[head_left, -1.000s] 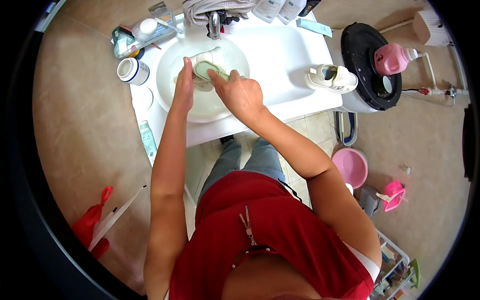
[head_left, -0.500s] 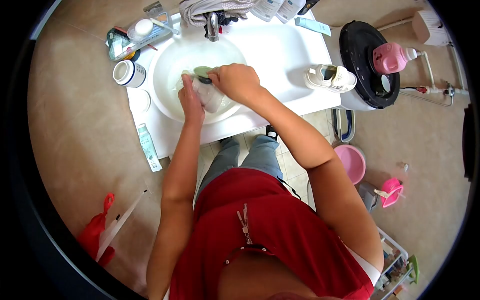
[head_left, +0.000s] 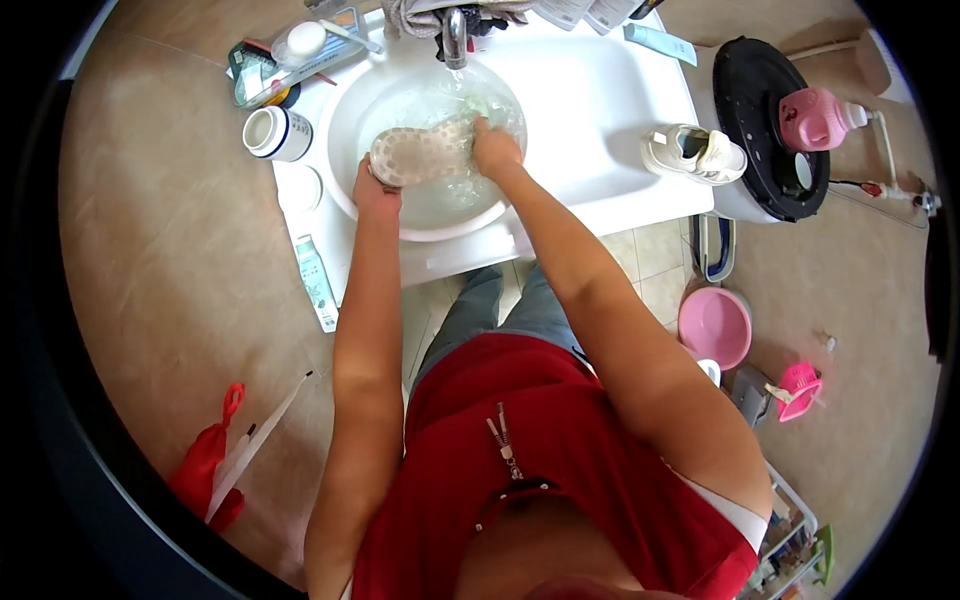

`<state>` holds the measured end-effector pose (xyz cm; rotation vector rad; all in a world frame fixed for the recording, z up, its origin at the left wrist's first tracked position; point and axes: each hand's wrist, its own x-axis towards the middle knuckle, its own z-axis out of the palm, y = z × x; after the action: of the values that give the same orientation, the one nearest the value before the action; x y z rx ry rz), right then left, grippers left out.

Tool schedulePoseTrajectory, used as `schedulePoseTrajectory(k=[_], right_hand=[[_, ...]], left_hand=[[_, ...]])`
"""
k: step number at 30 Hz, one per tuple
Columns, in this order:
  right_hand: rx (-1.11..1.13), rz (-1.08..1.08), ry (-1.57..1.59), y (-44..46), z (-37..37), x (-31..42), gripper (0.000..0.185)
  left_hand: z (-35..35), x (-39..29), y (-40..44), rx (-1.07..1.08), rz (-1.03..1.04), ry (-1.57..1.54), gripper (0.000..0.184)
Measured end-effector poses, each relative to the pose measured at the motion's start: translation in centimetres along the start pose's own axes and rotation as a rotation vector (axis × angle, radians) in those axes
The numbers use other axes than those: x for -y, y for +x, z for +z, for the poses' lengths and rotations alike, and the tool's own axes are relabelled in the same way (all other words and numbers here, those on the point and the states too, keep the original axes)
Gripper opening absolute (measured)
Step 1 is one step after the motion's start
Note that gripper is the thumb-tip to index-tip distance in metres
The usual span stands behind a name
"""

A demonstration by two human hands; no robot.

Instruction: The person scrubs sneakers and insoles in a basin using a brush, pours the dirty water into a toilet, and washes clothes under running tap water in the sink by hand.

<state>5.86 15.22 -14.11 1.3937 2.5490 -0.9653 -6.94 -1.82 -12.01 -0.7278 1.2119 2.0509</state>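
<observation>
A pale shoe lies sole up in the water of a round white basin. Its patterned sole faces me, with one end to the left and the other to the right. My left hand grips the left end from below. My right hand closes on the other end, its fingertips partly hidden by the shoe and water. The water looks stirred around the shoe, beneath the metal tap. A faint greenish patch shows in the water beyond my right hand; I cannot make out what it is.
Another white shoe stands on the right of the white sink counter. A jar, a tube and a tray of toiletries line the left side. A pink bottle rests on a black lid.
The shoe has turned sole up and lies level in the basin. My right hand has let go of the green brush and taken the shoe's right end. The view has shifted slightly.
</observation>
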Motion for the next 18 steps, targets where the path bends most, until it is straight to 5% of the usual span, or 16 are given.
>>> schedulePoseTrajectory(k=[2, 7, 11, 18], right_hand=[[0.133, -0.019, 0.023, 0.1, -1.8, 0.8, 0.041], [-0.032, -0.306, 0.243, -5.7, -5.3, 4.7, 0.031], [0.018, -0.434, 0.099, -11.2, -6.5, 9.1, 0.026], [0.063, -0.244, -0.251, -3.7, -6.5, 2.8, 0.031]], left_hand=[[0.6, -1.3, -1.3, -0.138, -0.085, 0.206, 0.025], [0.7, -1.0, 0.3, -0.200, -0.177, 0.420, 0.029], [2.0, -1.8, -1.8, -0.066, -0.160, 0.361, 0.056], [1.5, -1.2, -0.2, 0.032, -0.039, 0.243, 0.055]])
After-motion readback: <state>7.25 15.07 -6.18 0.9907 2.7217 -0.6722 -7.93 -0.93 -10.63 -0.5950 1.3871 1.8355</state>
